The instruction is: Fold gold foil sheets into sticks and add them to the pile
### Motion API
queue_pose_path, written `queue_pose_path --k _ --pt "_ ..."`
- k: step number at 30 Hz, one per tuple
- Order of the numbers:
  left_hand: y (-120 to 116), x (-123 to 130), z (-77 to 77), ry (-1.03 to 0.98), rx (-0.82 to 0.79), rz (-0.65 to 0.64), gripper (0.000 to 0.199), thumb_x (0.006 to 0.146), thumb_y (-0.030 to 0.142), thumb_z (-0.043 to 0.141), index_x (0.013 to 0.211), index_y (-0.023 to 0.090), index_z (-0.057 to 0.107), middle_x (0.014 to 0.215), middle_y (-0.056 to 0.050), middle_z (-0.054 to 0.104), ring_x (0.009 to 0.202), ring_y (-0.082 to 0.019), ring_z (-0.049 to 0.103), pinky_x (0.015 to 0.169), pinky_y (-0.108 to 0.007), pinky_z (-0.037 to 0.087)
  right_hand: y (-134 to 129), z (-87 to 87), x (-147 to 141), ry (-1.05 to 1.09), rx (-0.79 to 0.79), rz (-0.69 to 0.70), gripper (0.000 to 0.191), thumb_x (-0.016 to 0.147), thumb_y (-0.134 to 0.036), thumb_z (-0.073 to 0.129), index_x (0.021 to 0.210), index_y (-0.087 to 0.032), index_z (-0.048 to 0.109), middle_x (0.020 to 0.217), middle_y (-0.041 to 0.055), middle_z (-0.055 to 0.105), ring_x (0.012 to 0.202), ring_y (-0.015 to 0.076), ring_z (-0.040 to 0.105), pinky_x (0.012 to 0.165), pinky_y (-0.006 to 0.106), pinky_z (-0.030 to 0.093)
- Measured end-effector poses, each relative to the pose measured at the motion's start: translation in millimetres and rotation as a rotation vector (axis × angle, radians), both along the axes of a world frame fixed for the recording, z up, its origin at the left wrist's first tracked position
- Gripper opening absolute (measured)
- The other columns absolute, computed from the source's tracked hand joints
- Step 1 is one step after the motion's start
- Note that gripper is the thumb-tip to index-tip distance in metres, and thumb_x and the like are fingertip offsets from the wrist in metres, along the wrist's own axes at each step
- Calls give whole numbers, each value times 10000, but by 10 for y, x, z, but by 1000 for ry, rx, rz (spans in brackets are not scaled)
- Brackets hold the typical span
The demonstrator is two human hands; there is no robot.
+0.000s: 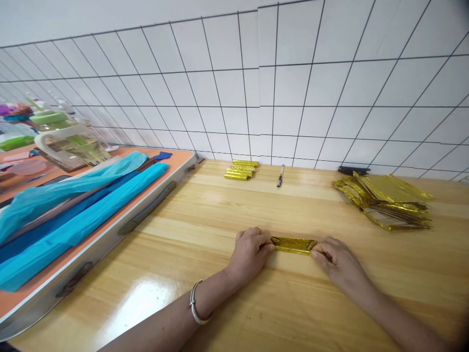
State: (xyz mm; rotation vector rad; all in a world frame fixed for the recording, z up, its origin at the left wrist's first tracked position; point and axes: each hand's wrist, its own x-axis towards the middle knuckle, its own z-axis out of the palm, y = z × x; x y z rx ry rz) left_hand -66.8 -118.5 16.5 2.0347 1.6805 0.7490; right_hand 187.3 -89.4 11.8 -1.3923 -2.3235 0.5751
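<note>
A narrow strip of folded gold foil paper lies stretched between my two hands, low over the wooden table. My left hand, with a silver bangle on its wrist, pinches the strip's left end. At the right end, my right hand grips it between thumb and fingers. The middle of the strip looks slightly hollow, with raised long edges. Whether it touches the tabletop I cannot tell.
Several folded gold strips lie near the wall beside a pen. A loose stack of gold foil sheets sits at right, a black object behind it. At left, an orange-topped board holds blue crepe paper and a plastic cup.
</note>
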Motion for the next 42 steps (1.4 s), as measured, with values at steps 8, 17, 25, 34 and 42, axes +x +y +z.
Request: queue_pose_path --k 8,17,25,34,42 --pt "-17 91 39 66 17 81 106 810 235 509 725 210 569 775 6 545 809 -153 497 762 -288 307 69 145 -84 -164 -77 -52 241 841 -334 431 689 -216 575 703 15 579 691 173 526 605 270 354" --pt "-1 114 53 73 -4 103 72 766 209 519 707 202 560 764 14 546 787 -146 496 749 -282 297 96 178 -124 -265 -92 -118 234 824 -362 446 679 -219 561 712 7 583 643 150 521 527 242 291" --pt "32 123 35 92 4 112 74 723 199 536 654 186 513 737 16 531 764 -142 495 724 -277 300 122 174 -153 -300 -95 -138 217 799 -369 481 653 -221 540 677 -8 571 603 137 500 500 237 247" --pt "57 84 48 117 -24 61 103 759 205 497 657 187 497 749 12 524 776 -141 495 723 -274 304 115 228 -149 -311 -131 -136 212 787 -373 490 646 -217 520 685 -15 579 596 133 501 493 233 238" --pt "42 116 48 198 11 63 78 766 237 528 700 196 520 763 0 523 791 -162 492 741 -288 317 136 215 -135 -322 -113 -126 212 785 -366 494 639 -214 510 672 -16 576 580 128 492 486 237 223"
